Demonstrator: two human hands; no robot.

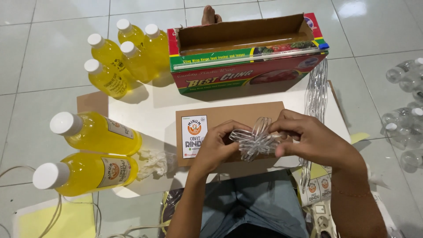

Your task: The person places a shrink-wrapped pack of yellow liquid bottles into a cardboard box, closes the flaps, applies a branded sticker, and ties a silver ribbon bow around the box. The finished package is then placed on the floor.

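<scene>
Hands at centre, over cardboard sheet on low table. My left hand & right hand both pinch a bunched wad of clear cling film. I'd judge it best to pull evenly, w/ fingertips close, so film doesn't tear. Yellow bottles lie at left, wrap box behind.

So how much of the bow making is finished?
Six filled yellow bottles with white caps stand or lie on the left, none with a bow on it. The left hand and right hand both pinch one silvery ribbon bow over the brown card. A long strip of ribbon hangs unused from the cling wrap box, so most looks left.
</scene>
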